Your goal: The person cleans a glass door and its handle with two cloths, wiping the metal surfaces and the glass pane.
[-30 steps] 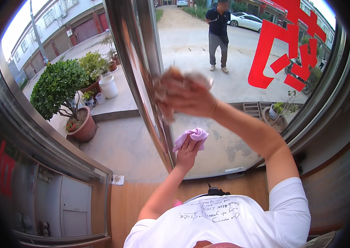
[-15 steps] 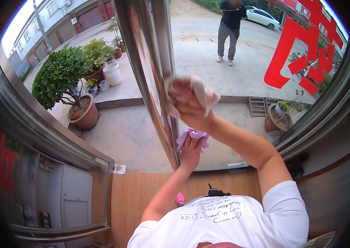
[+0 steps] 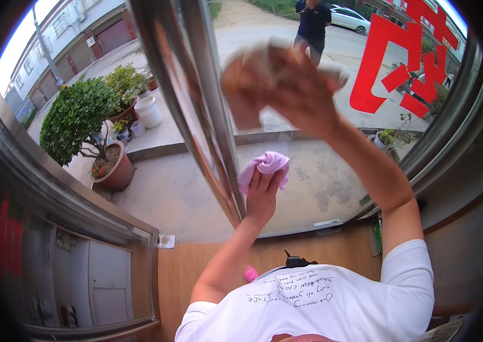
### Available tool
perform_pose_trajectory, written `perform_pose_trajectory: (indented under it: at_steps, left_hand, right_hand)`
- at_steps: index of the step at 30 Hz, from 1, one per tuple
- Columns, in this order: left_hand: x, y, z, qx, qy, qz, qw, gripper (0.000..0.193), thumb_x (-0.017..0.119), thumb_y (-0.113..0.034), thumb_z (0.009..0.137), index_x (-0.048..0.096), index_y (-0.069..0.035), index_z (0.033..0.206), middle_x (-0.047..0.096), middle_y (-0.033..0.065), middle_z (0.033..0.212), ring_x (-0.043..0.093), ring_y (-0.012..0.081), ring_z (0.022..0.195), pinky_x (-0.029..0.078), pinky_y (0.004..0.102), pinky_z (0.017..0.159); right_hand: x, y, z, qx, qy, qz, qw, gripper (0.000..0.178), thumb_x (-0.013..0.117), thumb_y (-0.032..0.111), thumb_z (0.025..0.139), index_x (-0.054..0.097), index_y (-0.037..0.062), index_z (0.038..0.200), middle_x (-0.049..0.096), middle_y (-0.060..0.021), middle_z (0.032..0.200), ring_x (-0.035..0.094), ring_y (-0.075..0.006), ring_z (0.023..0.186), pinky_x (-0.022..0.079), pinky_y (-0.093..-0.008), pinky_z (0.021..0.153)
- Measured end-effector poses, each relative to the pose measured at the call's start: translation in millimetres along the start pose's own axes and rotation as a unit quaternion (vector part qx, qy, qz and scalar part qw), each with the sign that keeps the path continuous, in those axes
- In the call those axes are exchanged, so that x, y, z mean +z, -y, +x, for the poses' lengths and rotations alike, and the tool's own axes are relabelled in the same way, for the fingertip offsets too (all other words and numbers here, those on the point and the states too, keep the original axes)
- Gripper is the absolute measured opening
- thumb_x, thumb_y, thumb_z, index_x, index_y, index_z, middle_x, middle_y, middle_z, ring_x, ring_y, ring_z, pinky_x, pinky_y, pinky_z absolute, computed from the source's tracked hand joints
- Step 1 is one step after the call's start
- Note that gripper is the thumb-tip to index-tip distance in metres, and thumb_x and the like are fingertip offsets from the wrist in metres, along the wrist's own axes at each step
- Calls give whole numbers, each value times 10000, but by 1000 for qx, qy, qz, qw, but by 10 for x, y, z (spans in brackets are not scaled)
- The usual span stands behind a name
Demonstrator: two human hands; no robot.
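Observation:
My left hand (image 3: 261,204) is closed on a crumpled lilac cloth (image 3: 269,165), low on the glass door pane beside its metal frame (image 3: 210,108). Higher up, my right hand (image 3: 305,94) is smeared by motion. It presses a pale, brownish cloth (image 3: 246,111) to the glass near the same frame, with the arm stretched forward. Parts of that cloth are hidden by the fingers and blurred. Large red stick-on characters (image 3: 387,62) are on the pane to the right of my right hand.
Beyond the glass, a person (image 3: 313,25) stands on the pavement near a white car (image 3: 348,20). Outside at left are a potted shrub (image 3: 79,111) and a white bucket (image 3: 148,112). Another glass door panel (image 3: 138,222) is at lower left, over a wooden floor (image 3: 184,268).
My right hand has moved up and slightly right over the glass with its cloth. My left hand and the lilac cloth have shifted up a little. The whole view has tilted slightly.

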State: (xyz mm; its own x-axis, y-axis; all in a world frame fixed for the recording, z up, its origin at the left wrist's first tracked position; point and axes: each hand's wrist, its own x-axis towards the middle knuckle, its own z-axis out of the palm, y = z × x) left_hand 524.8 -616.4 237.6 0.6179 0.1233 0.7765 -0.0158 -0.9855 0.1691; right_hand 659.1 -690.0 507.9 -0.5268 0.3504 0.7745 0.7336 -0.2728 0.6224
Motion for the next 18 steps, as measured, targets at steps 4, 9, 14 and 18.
perform_pose_trajectory:
  at_steps: [4,9,14,18]
  left_hand:
    - [-244,-114,627,25,-92,20,995,517,678,-107,799,628,-172,1310,417,152,1494,358,439,1381,317,497,1131]
    - [149,-144,557,64,-129,33,989,452,700,-228,811,659,-173,1258,529,143,1370,439,435,1297,318,476,1134]
    - [727,-48,21,117,-11,-41,992,363,759,-241,777,706,-173,1129,633,43,1184,605,297,1082,489,405,927]
    - [684,-218,241,136,-48,-74,987,379,800,-161,750,704,-154,1116,657,42,1145,647,285,1001,529,366,843]
  right_hand:
    - [-155,-550,538,52,-74,-82,993,341,734,137,732,727,233,1059,574,9,1351,483,-335,1301,387,-469,1077]
    - [-53,43,-276,151,-23,-79,985,388,765,161,702,744,272,1073,589,36,1271,529,-332,1243,401,-490,1035]
    - [-442,246,-1526,178,61,210,959,357,789,124,742,720,214,1081,548,-44,1306,524,-279,1232,438,-438,1035]
    - [-950,-258,-2335,484,-9,478,733,551,763,96,802,552,118,1311,544,-67,1250,510,-247,1212,465,-402,979]
